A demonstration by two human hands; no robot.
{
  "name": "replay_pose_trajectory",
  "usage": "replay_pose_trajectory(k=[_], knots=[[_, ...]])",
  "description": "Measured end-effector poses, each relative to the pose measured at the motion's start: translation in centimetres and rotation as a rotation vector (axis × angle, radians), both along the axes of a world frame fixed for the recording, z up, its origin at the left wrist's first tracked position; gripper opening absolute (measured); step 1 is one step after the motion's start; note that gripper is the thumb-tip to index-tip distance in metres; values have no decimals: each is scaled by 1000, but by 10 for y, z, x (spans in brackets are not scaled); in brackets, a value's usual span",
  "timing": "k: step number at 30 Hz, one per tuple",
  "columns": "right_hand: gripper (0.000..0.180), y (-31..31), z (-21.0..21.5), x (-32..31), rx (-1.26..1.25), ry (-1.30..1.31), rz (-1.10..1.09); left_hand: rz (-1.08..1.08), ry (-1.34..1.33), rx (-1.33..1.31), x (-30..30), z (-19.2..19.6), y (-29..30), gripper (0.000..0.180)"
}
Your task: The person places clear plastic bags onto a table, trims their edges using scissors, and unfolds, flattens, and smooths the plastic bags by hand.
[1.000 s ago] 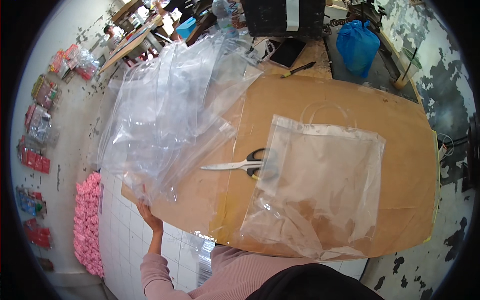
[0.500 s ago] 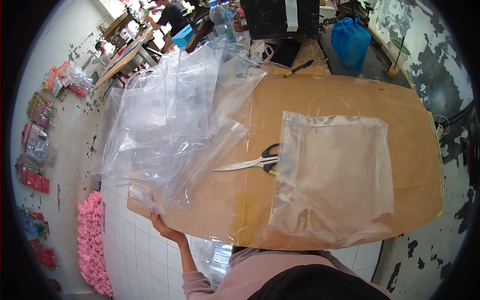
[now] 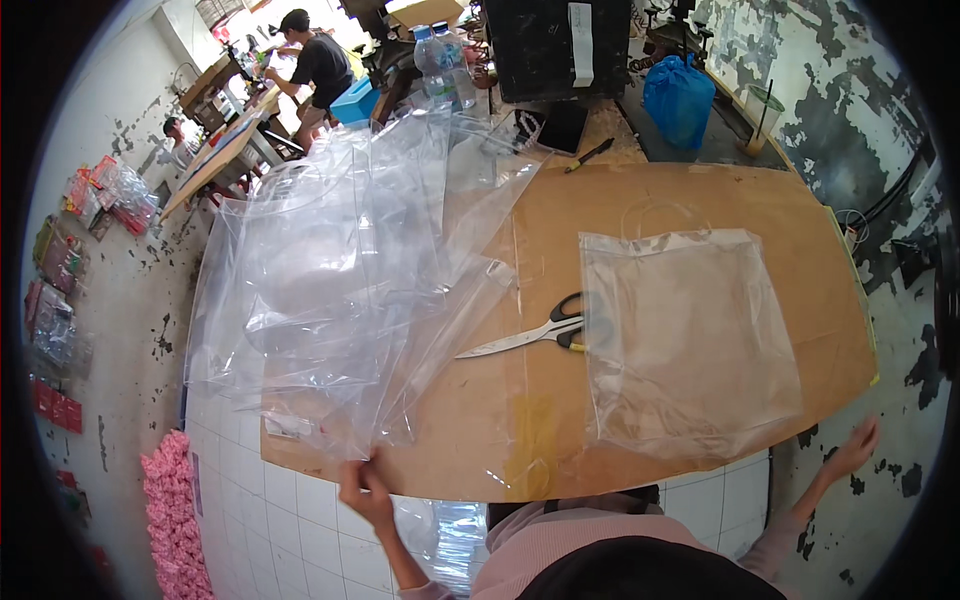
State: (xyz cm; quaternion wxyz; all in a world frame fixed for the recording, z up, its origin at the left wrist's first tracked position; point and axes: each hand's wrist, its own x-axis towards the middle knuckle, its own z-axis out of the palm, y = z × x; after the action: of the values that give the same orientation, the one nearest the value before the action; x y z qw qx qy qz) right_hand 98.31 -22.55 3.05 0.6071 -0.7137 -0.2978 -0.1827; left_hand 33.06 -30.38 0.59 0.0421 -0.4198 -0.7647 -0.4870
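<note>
"Two hands in view, but only one was near the plastic, right? Your left hand (image 3: 365,490) was at the near edge of the cardboard sheet (image 3: 830,330), by the bottom corner of the clear plastic pile (image 3: 310,260). The pile spread ahead of those fingers and off to their left. Were you pinching film or just touching the edge?"

"Couldn't tell, tbh. Your fingers were bent, but whatever sat between them was too small to make out. Your right hand (image 3: 855,445) looked loose and empty, way out past the other end of the cardboard."

"So what was the risk for you?"

"Clingy layers, I'd say. That pile lay loose and overlapping, so one tug from your left could drag several pieces over the edge, with your right too far off to hold them back. Also, the scissors (image 3: 540,332) lay ahead and right of your left grip, blade toward the pile. Film pulled across that tip could snag."

"And the clear bag (image 3: 690,340)?"

"Between your hands, well right of your left one. Its side seemed to overlap the scissors' handles, so a careless grab there risked yanking your bag crooked."
</note>
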Motion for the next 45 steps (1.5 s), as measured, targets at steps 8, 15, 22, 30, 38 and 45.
replay_pose_trajectory(k=[8, 15, 22, 30, 38, 45], knots=[[33, 163, 112, -302, -525, -770, 1803, 109, 51, 389, -5, -37, 7, 16], [46, 187, 72, -375, -805, -1237, 1899, 82, 46, 364, 3, -37, 8, 18], [44, 163, 107, -348, -1140, -1150, 2014, 104, 4, 393, 0, -39, 9, 20], [28, 196, 58, -383, -559, -1161, 1805, 116, -5, 402, 0, -39, 15, 21], [15, 272, 18, -369, -520, -1484, 1440, 113, -66, 435, 4, -40, 9, 24], [17, 407, 30, -275, -687, -1018, 1063, 78, -22, 406, 1, -42, 9, 30]])
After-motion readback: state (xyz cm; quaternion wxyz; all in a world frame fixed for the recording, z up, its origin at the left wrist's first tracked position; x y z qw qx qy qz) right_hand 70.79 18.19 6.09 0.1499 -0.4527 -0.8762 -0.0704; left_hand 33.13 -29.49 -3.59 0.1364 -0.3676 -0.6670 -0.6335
